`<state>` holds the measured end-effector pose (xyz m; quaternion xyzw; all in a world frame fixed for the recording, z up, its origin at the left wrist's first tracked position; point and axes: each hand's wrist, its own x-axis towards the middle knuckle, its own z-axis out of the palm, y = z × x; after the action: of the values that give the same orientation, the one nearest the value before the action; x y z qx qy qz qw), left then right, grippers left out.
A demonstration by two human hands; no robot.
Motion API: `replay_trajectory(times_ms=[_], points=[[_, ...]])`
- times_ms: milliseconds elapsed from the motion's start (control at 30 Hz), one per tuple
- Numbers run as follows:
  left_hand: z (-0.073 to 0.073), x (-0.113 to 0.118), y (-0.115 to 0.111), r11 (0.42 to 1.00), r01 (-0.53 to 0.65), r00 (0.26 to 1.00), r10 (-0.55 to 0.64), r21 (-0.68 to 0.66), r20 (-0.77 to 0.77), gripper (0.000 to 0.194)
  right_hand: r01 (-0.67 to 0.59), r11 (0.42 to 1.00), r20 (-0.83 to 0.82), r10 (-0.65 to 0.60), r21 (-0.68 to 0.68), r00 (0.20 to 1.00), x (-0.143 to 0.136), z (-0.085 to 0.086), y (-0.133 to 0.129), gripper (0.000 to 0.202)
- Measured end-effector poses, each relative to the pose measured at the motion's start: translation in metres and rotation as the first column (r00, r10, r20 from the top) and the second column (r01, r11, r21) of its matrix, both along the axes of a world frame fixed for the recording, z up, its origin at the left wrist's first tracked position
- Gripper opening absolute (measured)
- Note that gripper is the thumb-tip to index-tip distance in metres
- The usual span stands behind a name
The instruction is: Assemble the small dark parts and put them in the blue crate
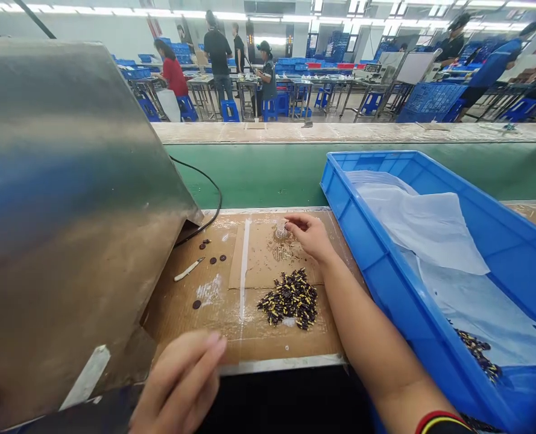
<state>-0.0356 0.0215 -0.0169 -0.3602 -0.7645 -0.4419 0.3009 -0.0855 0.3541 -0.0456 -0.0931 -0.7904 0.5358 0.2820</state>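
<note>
My right hand [310,236] reaches to the far part of the cardboard, thumb and fingertips pinched together. Whatever it holds is too small to make out. Right at its fingertips lies a small clear round piece [280,230], with a patch of tiny brass-coloured pins [283,253] just nearer. Closer to me is a heap of small black-and-yellow parts [292,298]. My left hand [181,383], a little blurred, hovers at the near edge with fingers curled and tips together; anything in it is hidden.
A metal housing [69,211] rises on the left, a black cable [217,187] behind it. A white-handled knife [189,269] and several dark discs [196,304] lie on the board. At right, a blue crate [376,235] holds white sheets [421,223] and more parts. People work beyond the green belt [258,175].
</note>
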Motion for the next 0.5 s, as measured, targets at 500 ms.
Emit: replay_trajectory(times_ms=[500], points=[[-0.060, -0.111, 0.142, 0.888, 0.140, 0.605, -0.427, 0.437, 0.672, 0.025, 0.008, 0.974, 0.013, -0.012, 0.228, 1.000, -0.021, -0.029, 0.016, 0.021]])
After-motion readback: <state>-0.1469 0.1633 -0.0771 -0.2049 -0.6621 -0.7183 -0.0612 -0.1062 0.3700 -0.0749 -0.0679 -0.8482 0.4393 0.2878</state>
